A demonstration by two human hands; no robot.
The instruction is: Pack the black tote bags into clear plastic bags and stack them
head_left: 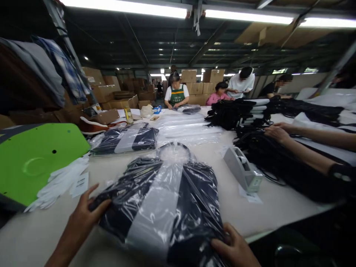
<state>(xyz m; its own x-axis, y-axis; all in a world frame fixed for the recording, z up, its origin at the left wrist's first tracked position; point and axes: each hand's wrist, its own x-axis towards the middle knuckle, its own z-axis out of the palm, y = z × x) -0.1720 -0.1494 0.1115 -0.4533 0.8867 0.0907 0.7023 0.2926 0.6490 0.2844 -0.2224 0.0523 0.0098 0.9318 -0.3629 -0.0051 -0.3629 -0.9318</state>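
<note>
A dark folded garment with a pale band across it lies inside a clear plastic bag (151, 207) on the table in front of me. At the bag's left edge, my left hand (89, 207) grips the plastic between thumb and fingers. My right hand (235, 244) holds the bag's lower right edge, with its thumb on top. Beyond the bag's top end is a round, clear and dark-rimmed shape (174, 152). Another bagged dark garment (126, 139) lies farther back on the left.
A grey tape dispenser (243, 170) stands right of the bag. White gloves (59, 181) lie beside a green board (41, 159). Another person's hands (278, 132) touch black garments (258, 148) at right. Clear bags (183, 128) lie behind; several people work farther back.
</note>
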